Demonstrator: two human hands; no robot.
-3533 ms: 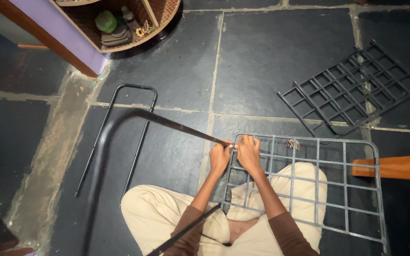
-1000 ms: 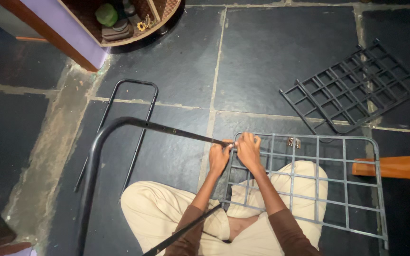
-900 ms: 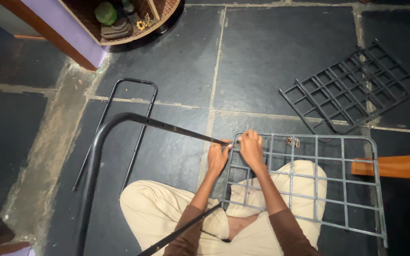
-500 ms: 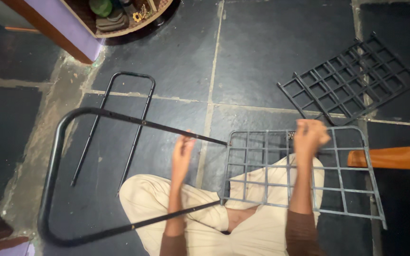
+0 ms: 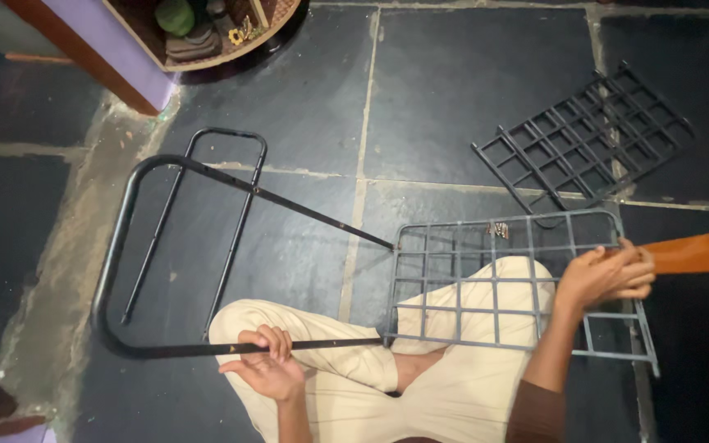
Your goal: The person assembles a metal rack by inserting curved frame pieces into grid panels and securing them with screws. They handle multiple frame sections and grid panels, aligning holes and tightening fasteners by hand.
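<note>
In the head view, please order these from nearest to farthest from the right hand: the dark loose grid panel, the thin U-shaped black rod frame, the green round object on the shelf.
From the right hand:
1. Dark loose grid panel, just above it.
2. Thin U-shaped black rod frame, far left.
3. Green round object, top left on the shelf.

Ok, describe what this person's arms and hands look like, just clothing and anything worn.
Both hands, left hand and right hand, are bare, with no gloves. No rings or watch can be made out. A dark brown sleeve covers the right upper arm; the forearms are uncovered.
</note>
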